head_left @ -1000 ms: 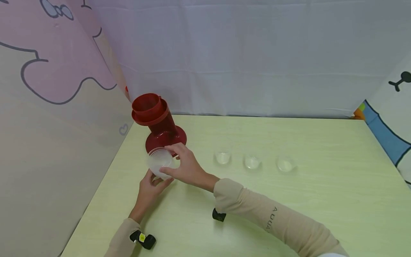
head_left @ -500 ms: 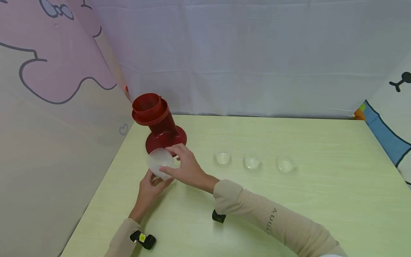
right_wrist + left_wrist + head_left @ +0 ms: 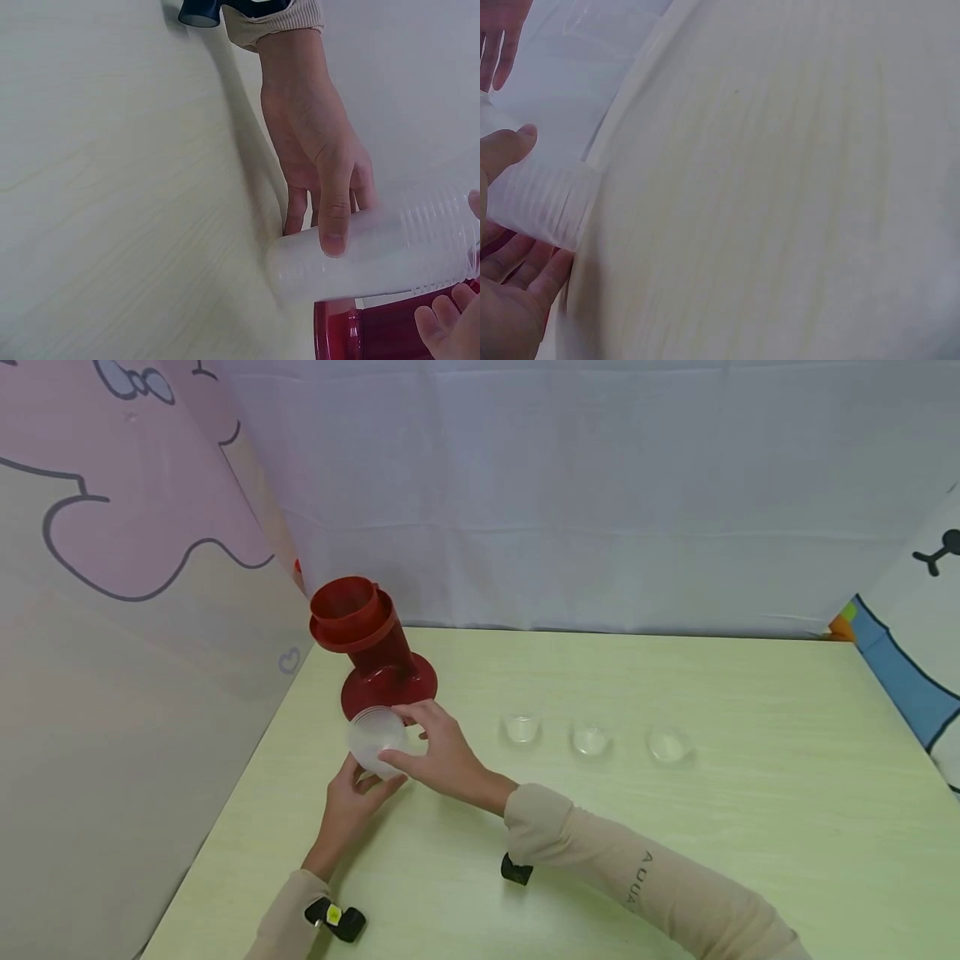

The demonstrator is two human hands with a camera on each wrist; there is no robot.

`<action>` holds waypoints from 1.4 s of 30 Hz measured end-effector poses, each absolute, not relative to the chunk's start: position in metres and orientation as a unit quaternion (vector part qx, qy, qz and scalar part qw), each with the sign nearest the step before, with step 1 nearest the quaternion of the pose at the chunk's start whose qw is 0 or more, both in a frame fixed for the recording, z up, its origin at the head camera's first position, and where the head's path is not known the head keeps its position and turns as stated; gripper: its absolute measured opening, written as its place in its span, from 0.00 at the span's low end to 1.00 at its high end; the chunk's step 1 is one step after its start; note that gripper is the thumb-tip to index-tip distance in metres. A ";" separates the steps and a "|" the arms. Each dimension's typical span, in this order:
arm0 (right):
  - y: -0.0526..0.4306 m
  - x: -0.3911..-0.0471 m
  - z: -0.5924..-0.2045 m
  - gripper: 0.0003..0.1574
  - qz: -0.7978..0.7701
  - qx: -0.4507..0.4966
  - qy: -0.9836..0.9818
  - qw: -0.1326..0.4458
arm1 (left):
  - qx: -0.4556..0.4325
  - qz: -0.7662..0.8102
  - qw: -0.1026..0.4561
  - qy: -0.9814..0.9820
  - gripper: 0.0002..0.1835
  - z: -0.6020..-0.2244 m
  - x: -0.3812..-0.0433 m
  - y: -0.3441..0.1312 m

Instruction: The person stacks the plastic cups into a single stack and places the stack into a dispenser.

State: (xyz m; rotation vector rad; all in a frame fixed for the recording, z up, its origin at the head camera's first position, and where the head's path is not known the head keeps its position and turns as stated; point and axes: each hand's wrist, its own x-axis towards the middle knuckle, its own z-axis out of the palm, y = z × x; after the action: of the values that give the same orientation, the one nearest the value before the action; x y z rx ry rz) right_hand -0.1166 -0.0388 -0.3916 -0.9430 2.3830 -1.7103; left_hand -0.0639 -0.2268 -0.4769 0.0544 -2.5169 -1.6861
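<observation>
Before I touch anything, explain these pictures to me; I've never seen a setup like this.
There is no robot here, just a person's two bare hands. The wide picture comes from a camera on the person's head, looking forward and down. The two closer ones come from cameras worn on the wrists, each watching its own hand. Together the left hand and right hand hold a stack of clear cups, tipped on its side. Just beyond it, on the pale table, stands a red stand with a round base. Toward the right, three clear cups sit apart in a row.
</observation>
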 end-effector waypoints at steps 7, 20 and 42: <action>-0.033 -0.118 -0.395 0.32 -0.541 -0.318 0.779 0.019 | 0.014 -0.548 0.056 -0.835 0.38 -0.451 -0.058 -0.216; -0.021 -0.114 -0.404 0.34 -0.530 -0.303 0.791 0.040 | 0.017 -0.540 0.061 -0.839 0.37 -0.447 -0.055 -0.213; 0.002 -0.108 -0.415 0.32 -0.550 -0.282 0.786 0.006 | 0.021 -0.539 0.054 -0.840 0.36 -0.446 -0.054 -0.213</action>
State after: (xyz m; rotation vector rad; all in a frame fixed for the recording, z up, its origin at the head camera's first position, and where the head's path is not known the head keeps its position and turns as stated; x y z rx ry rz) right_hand -0.1077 0.0016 -0.4154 -0.8825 2.4593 -1.7216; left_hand -0.0541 -0.2127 -0.4464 0.0646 -2.5528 -1.6384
